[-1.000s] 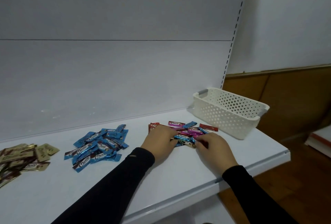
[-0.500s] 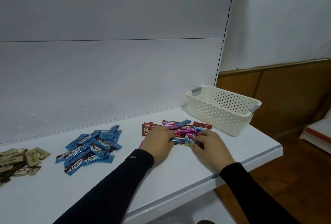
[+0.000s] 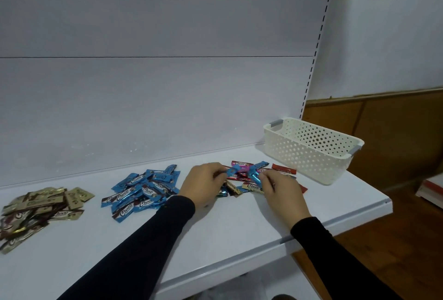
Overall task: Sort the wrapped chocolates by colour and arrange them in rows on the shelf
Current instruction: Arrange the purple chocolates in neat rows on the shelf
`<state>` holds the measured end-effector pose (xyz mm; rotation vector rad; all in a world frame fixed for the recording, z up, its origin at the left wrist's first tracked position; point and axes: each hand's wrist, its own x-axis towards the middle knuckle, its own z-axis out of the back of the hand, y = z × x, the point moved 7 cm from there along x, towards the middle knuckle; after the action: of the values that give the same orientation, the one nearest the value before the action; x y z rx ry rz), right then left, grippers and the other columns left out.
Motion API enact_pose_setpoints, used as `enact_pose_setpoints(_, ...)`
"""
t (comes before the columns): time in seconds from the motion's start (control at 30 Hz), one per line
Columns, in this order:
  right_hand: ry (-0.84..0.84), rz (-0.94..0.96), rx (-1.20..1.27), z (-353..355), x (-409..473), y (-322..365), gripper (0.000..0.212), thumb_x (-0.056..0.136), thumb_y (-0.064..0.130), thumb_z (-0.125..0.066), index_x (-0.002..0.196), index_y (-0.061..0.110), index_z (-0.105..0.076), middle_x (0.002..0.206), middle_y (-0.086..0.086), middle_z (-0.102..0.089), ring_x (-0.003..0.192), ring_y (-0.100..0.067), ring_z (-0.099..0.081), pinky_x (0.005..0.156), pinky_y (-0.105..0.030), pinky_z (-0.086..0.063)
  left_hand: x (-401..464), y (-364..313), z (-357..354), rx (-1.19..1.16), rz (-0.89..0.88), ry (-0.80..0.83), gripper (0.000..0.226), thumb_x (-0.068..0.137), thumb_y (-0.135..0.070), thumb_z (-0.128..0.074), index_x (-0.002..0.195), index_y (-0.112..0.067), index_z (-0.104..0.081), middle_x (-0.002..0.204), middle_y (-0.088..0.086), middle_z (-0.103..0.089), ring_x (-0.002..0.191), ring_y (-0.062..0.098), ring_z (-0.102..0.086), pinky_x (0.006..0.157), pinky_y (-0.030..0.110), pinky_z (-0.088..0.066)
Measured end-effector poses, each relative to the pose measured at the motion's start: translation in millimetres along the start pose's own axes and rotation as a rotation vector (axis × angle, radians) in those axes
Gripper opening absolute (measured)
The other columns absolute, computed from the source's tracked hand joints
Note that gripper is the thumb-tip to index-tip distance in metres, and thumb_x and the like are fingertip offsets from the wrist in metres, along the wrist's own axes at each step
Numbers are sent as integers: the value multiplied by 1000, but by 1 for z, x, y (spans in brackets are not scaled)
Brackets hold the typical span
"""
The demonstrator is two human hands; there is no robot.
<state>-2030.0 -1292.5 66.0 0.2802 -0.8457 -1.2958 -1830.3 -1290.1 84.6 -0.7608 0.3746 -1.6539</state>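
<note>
Your left hand [image 3: 203,185] pinches one shiny blue wrapped chocolate [image 3: 232,171] and your right hand [image 3: 280,188] another [image 3: 254,177] over the mixed red-and-pink pile [image 3: 247,176] on the white shelf [image 3: 215,232], with the blue heap [image 3: 143,191] at 9 o'clock and the gold heap [image 3: 40,206] beyond.

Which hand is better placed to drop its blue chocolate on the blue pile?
Left. The left hand lies right beside the blue pile; the right hand sits farther away, towards the basket.
</note>
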Motion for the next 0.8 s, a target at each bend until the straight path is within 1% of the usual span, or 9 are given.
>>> enact_pose_setpoints(0.13, 53, -26, 149, -22, 0, 25, 17, 99, 26, -55, 92, 19, -69, 75, 6, -67, 70, -13, -63, 67, -27, -45, -14, 40, 35, -152, 162, -126, 13, 98, -19, -58, 103, -19, -70, 86, -13, -68, 78, 1, -61, 61, 5, -39)
enact_pose_setpoints(0.23, 112, 3, 196, -41, -1, 53, 18, 97, 22, -58, 109, 16, -71, 89, 8, -67, 83, -8, -60, 65, -3, -39, -29, 68, 65, -124, 245, -200, 12, 96, -16, -58, 95, -22, -69, 82, -11, -69, 68, 0, -60, 49, 8, -38)
enact_pose_setpoints(0.33, 195, 54, 188, -66, 0, 84, 25, 96, 16, -58, 118, 15, -69, 104, 3, -72, 89, -7, -62, 68, 0, -37, -48, 96, 94, -46, 327, -273, 14, 96, -15, -58, 97, -23, -69, 89, -7, -68, 74, 7, -59, 54, 6, -36)
enact_pose_setpoints(0.43, 277, 120, 151, -97, -3, 112, 25, 93, 14, -58, 115, 18, -71, 100, 6, -73, 80, -7, -64, 66, 1, -36, -67, 120, 114, 59, 367, -305, 17, 96, -14, -57, 104, -17, -72, 94, -4, -70, 77, 8, -57, 58, 8, -34)
enact_pose_setpoints(0.47, 285, 151, 127, -107, -4, 121, 26, 94, 15, -58, 116, 18, -70, 104, 7, -73, 84, -5, -63, 68, 1, -35, -74, 126, 118, 94, 377, -309, 18, 96, -13, -57, 104, -15, -73, 95, 0, -72, 77, 9, -57, 60, 12, -37)
enact_pose_setpoints(0.5, 287, 184, 102, -116, -5, 129, 27, 95, 17, -58, 119, 19, -70, 109, 7, -72, 90, -5, -62, 72, -1, -35, -80, 130, 122, 132, 386, -317, 19, 97, -12, -56, 104, -14, -73, 97, 3, -73, 79, 13, -58, 64, 19, -40)
enact_pose_setpoints(0.57, 289, 233, 54, -131, -6, 145, 30, 97, 19, -55, 123, 22, -67, 116, 5, -71, 104, -12, -63, 81, -15, -42, -87, 135, 127, 198, 379, -341, 21, 97, -12, -56, 107, -11, -74, 100, 7, -74, 87, 21, -63, 74, 29, -45)
enact_pose_setpoints(0.67, 308, 288, -33, -152, -8, 164, 31, 98, 18, -49, 125, 22, -65, 115, -2, -70, 106, -23, -62, 86, -32, -46, -90, 140, 126, 250, 344, -331, 22, 97, -13, -55, 104, -12, -76, 94, 9, -74, 85, 25, -64, 71, 31, -46)
enact_pose_setpoints(0.8, 394, 373, -87, -170, -20, 169, 21, 96, 20, -45, 90, 17, -65, 89, 0, -66, 87, -22, -59, 74, -39, -47, -85, 140, 118, 286, 293, -241, 24, 96, -19, -54, 90, -10, -76, 87, 8, -72, 79, 24, -62, 69, 34, -48)
